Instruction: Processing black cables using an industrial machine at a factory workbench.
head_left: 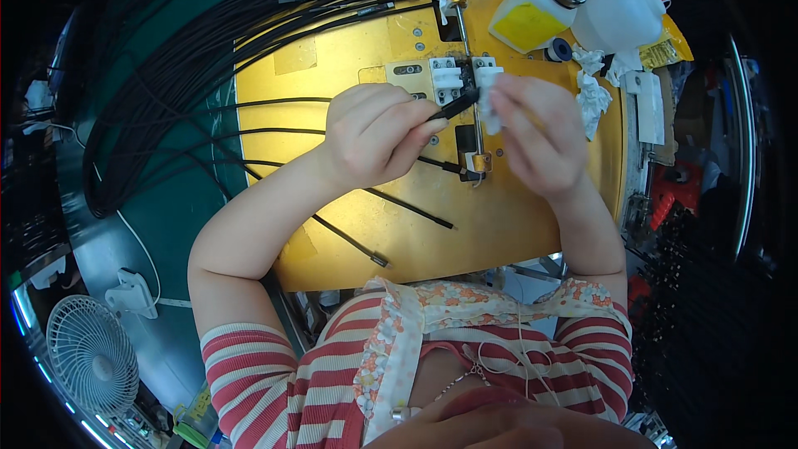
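My left hand (374,129) is closed on a black cable, its fingers pinching just behind the dark connector end (462,103), which points up to the right. Slightly blurred, my right hand (544,133) is closed with a white wipe (488,108) between its fingertips, right at the connector's tip; whether they touch is hard to tell. Just beyond both hands is a small metal fixture with white blocks (446,76) and a rod. Several more black cables (416,209) lie on the yellow work plate (515,233), their ends near my left wrist.
A thick bundle of black cables (191,58) curves across the far left over a green mat (141,258). At the far right stand a white bottle with a metal cap (532,12), a translucent container (619,17) and crumpled tissues (592,104). A white fan (91,355) is at lower left.
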Demonstrator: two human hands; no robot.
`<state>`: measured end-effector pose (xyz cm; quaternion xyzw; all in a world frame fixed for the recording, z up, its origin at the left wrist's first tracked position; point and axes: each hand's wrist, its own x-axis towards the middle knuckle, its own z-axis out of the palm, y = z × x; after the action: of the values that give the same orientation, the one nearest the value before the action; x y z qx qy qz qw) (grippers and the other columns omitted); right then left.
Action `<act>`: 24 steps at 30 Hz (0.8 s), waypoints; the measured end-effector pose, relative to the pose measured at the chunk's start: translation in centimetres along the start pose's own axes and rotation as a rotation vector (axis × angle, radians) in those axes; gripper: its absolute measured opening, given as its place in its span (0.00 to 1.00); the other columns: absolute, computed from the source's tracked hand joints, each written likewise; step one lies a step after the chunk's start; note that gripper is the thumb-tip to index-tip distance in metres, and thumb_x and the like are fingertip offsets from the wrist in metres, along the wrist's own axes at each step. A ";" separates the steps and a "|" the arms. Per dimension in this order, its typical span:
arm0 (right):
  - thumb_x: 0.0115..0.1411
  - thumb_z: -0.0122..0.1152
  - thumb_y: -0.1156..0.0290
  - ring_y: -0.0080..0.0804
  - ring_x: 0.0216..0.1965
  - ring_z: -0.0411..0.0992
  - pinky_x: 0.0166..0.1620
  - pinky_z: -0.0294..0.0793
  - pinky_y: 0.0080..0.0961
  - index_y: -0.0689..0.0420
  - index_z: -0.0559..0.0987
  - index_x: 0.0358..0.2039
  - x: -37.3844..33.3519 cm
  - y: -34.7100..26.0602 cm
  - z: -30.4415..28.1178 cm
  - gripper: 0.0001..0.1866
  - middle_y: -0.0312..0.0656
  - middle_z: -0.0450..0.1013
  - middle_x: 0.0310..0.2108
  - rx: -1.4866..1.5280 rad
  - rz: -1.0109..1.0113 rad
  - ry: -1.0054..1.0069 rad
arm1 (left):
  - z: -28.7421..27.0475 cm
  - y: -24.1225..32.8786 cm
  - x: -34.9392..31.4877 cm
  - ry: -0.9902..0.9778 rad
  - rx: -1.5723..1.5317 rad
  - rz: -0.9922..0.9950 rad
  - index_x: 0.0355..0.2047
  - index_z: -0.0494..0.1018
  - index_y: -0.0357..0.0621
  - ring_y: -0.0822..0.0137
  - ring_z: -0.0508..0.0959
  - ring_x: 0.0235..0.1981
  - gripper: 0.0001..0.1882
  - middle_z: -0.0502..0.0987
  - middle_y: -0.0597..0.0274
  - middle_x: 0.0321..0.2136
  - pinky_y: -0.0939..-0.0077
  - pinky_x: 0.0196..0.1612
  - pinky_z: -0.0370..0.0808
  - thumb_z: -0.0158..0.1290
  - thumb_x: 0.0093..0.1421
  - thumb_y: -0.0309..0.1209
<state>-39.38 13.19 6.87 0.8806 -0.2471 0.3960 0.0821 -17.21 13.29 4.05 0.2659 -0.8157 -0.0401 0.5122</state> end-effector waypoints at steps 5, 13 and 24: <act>0.43 0.66 0.83 0.36 0.38 0.72 0.38 0.73 0.29 0.60 0.79 0.41 -1.1 0.5 -1.8 0.21 0.43 0.73 0.40 -0.128 0.044 0.221 | -0.3 -0.3 -0.1 -0.035 -0.024 -0.026 0.27 0.73 0.35 0.62 0.70 0.15 0.05 0.71 0.58 0.16 0.74 0.18 0.66 0.58 0.50 0.22; 0.43 0.65 0.84 0.36 0.36 0.71 0.36 0.71 0.27 0.59 0.79 0.40 -1.3 0.3 -2.3 0.20 0.44 0.71 0.39 -0.059 0.051 0.172 | 0.2 -0.6 -0.5 -0.047 -0.049 -0.052 0.29 0.73 0.31 0.62 0.70 0.15 0.03 0.70 0.56 0.16 0.74 0.19 0.66 0.55 0.53 0.19; 0.43 0.56 0.88 0.32 0.29 0.70 0.30 0.69 0.22 0.60 0.80 0.31 -2.3 3.3 -2.1 0.15 0.42 0.71 0.33 -0.122 0.510 0.179 | 0.7 -0.8 -0.4 -0.022 -0.039 -0.034 0.38 0.75 0.30 0.63 0.71 0.18 0.13 0.74 0.54 0.21 0.75 0.21 0.67 0.57 0.50 0.16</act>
<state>-43.67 11.92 6.38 0.7447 -0.4760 0.4645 0.0543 -17.34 12.65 3.17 0.2691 -0.8159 -0.0676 0.5073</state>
